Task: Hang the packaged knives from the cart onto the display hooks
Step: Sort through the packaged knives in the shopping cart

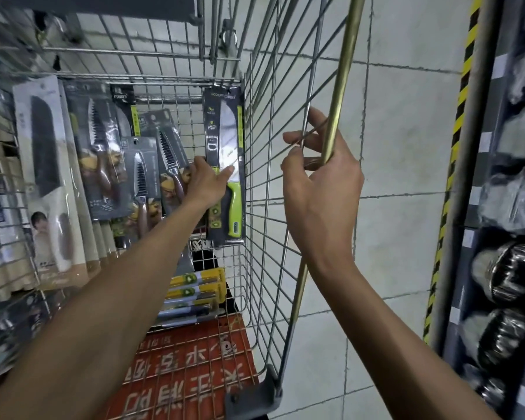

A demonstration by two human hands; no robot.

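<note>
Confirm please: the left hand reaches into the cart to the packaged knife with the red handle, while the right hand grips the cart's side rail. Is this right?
Not quite. The head view shows that the packaged knife under the left hand has a bright green handle, not a red one. The rest stands: the left hand reaches into the cart and the right hand grips the side rail.
</note>
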